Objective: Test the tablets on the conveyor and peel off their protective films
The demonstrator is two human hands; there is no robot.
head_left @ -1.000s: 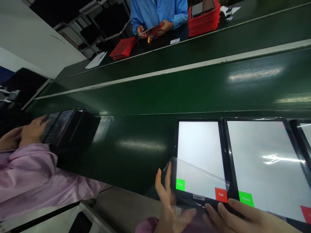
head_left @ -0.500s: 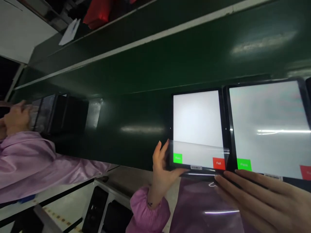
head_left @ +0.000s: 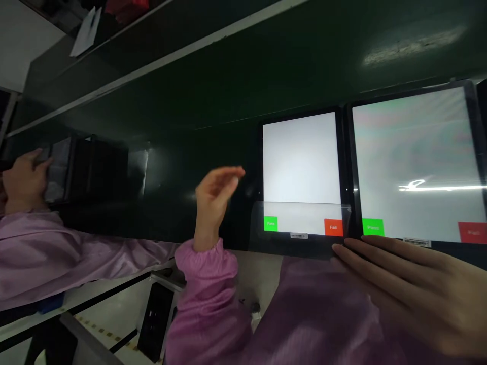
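Observation:
A tablet point(head_left: 302, 162) with a lit white screen lies on the green bench, a green "Pass" box and a red "Fail" box at its lower corners. A clear film point(head_left: 262, 243) covers its lower part and reaches past the bench edge. My left hand point(head_left: 213, 197) is raised left of this tablet, apart from it, fingers stretched out with the thumb close below them; nothing shows in it. Flat and stretched, the fingers of my right hand point(head_left: 414, 289) lie near the film's right corner and the lower edge of a second lit tablet point(head_left: 413, 157). Whether they touch the film is unclear.
At the left, a co-worker's hand point(head_left: 28, 180) in a pink sleeve point(head_left: 45, 258) is at a row of dark upright panels point(head_left: 87, 170). A glossy sheet point(head_left: 137, 170) lies beside them. A pale ledge point(head_left: 213, 38) runs along the back of the bench.
My left hand has let go of the tablet's lower left corner and moved up and left. My right hand stays by the lower edges. The camera view has shifted slightly.

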